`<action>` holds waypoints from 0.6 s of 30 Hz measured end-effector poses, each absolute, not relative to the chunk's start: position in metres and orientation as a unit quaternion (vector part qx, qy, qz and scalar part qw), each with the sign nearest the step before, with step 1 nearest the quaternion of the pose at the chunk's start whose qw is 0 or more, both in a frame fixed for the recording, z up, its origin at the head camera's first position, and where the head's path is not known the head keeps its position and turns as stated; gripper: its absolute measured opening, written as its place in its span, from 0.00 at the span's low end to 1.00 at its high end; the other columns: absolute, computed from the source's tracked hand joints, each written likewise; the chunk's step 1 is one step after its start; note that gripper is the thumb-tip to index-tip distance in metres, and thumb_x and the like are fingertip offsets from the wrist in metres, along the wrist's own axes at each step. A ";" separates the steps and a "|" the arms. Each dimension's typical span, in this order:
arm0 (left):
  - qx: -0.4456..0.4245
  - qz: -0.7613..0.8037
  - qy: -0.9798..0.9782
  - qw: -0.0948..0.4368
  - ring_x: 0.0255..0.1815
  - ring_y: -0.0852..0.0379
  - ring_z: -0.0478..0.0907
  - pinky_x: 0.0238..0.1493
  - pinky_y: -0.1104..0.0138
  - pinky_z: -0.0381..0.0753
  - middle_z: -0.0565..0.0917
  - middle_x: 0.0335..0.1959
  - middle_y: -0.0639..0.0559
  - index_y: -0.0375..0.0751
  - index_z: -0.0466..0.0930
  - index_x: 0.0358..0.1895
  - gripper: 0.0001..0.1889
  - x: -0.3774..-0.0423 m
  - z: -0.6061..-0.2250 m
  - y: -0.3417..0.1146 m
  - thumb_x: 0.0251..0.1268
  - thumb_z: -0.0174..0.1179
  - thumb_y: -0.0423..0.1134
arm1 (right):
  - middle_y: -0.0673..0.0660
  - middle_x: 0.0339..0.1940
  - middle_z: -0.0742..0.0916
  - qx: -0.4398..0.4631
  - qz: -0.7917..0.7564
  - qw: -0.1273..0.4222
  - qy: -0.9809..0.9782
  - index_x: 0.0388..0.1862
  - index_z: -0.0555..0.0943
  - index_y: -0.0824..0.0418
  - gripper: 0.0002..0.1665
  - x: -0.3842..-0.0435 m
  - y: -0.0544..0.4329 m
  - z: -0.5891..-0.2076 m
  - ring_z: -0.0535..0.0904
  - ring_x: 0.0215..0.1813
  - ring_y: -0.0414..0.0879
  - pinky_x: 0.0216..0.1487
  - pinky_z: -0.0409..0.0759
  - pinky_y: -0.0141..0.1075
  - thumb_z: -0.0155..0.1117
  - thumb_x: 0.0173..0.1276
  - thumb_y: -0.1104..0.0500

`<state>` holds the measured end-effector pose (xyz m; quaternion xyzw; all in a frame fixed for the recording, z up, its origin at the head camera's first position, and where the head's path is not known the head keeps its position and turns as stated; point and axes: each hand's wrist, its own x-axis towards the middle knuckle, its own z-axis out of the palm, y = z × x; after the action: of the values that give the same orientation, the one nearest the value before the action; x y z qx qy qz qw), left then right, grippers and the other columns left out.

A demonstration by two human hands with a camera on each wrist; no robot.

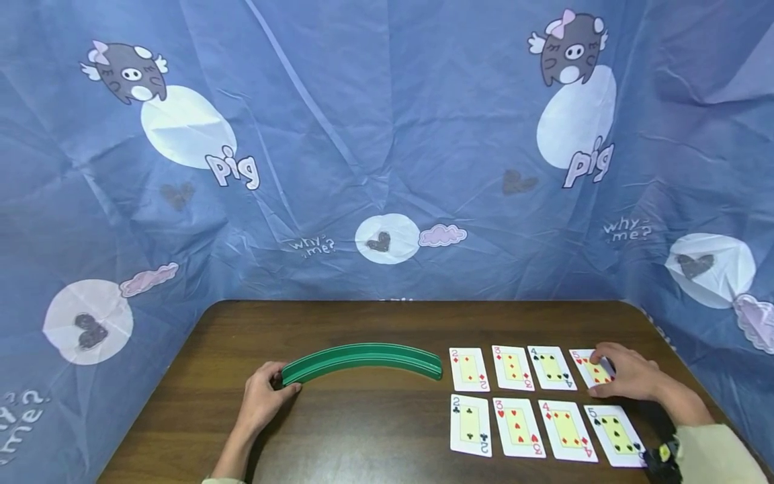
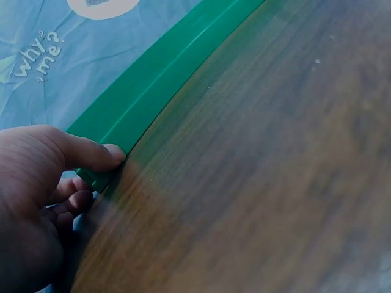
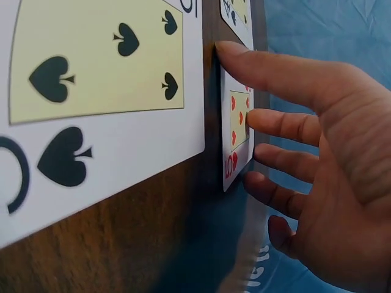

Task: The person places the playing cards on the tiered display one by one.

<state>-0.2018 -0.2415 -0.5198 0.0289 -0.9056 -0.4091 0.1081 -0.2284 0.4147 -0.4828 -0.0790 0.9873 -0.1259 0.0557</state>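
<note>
My left hand [image 1: 261,395] grips the near left end of a curved green playing-card holder [image 1: 363,355]. In the left wrist view the thumb [image 2: 101,154] lies over the holder's end, with other fingers curled beneath it. At the right, my right hand [image 1: 631,376] rests with spread, slightly bent fingers over the five of hearts [image 3: 238,137]. The index fingertip [image 3: 263,122] touches the card's face, and the thumb is at its near edge. Just nearer lies the five of spades [image 1: 617,437]; left of the hand is a black four [image 1: 551,368].
Two rows of face-up cards lie right of the holder. The far row has the two of diamonds [image 1: 469,370] and three of diamonds [image 1: 512,368]; the near row, the two of clubs [image 1: 470,425], three of hearts [image 1: 519,428] and four of diamonds [image 1: 567,431]. Blue cloth [image 1: 387,161] surrounds the wooden table [image 1: 363,430].
</note>
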 end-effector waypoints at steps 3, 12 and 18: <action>0.026 -0.408 -0.906 0.108 0.38 0.58 0.71 0.41 0.69 0.68 0.80 0.35 0.48 0.36 0.86 0.41 0.14 -0.202 -0.519 -0.242 0.48 0.74 0.30 | 0.76 0.59 0.77 -0.088 -0.126 0.047 0.987 0.43 0.80 0.59 0.35 -0.230 0.414 -0.483 0.74 0.59 0.76 0.43 0.72 0.70 0.81 0.41 0.40; 0.032 -0.405 -0.908 0.104 0.38 0.57 0.70 0.41 0.68 0.67 0.79 0.34 0.48 0.36 0.86 0.42 0.14 -0.202 -0.519 -0.243 0.49 0.73 0.30 | 0.74 0.55 0.76 -0.081 -0.140 0.060 0.985 0.40 0.79 0.59 0.33 -0.236 0.414 -0.482 0.74 0.56 0.70 0.47 0.73 0.67 0.84 0.39 0.44; 0.028 -0.404 -0.908 0.105 0.38 0.58 0.70 0.41 0.68 0.67 0.79 0.34 0.48 0.35 0.86 0.42 0.15 -0.201 -0.520 -0.242 0.49 0.73 0.30 | 0.73 0.51 0.75 -0.069 -0.140 0.061 0.986 0.44 0.77 0.61 0.41 -0.236 0.414 -0.480 0.75 0.49 0.65 0.45 0.72 0.65 0.86 0.35 0.45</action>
<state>-0.2013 -0.2422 -0.5205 0.0278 -0.9083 -0.4040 0.1047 -0.2361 0.4140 -0.4803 -0.0693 0.9859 -0.1397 0.0614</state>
